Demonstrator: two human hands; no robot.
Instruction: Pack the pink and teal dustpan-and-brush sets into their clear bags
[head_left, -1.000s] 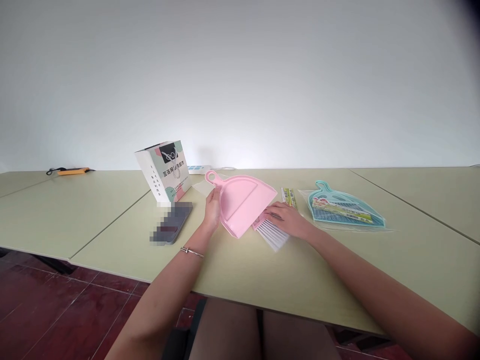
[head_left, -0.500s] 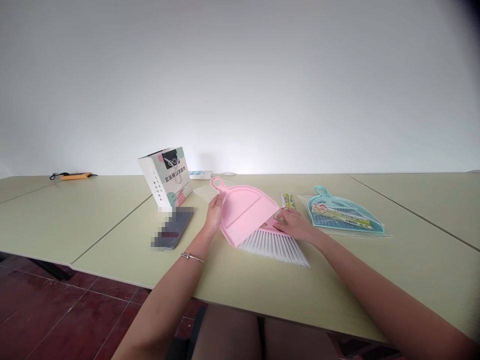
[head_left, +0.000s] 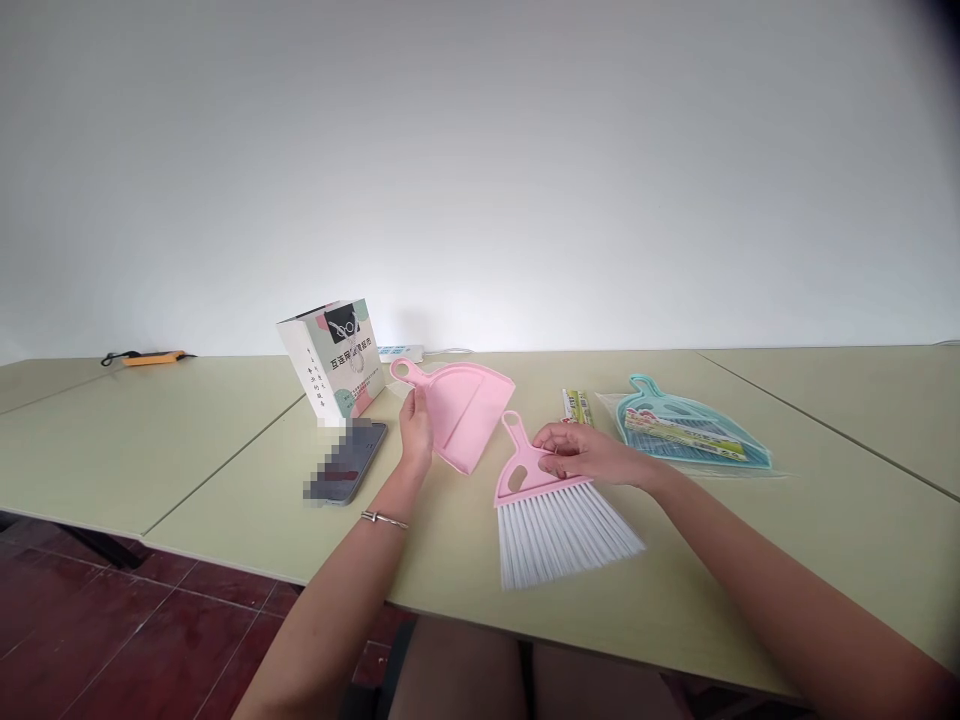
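Note:
A pink dustpan (head_left: pixel 466 410) is gripped along its left edge, near the looped handle, by my left hand (head_left: pixel 417 428). My right hand (head_left: pixel 589 455) is closed on the upper right side of a pink hand broom (head_left: pixel 525 472), fingers at one of its holes. The broom's white bristles (head_left: pixel 566 535) point towards me and to the right. Dustpan and broom are apart, with a small gap of table showing between them. Behind my right hand lies a green and white card label (head_left: pixel 576 405), partly covered by the hand.
A teal dustpan set (head_left: pixel 694 430) in clear wrapping lies at the right. On the left are a paper bag (head_left: pixel 345 365) and a phone (head_left: pixel 352 465), partly pixelated. An orange device (head_left: pixel 154 358) with a black cord sits far left. The table (head_left: pixel 225 470) ends close before me.
Dustpan and broom have come apart. My left hand has shifted the dustpan left, while my right hand has brought the broom nearer to me, its handle now uncovered.

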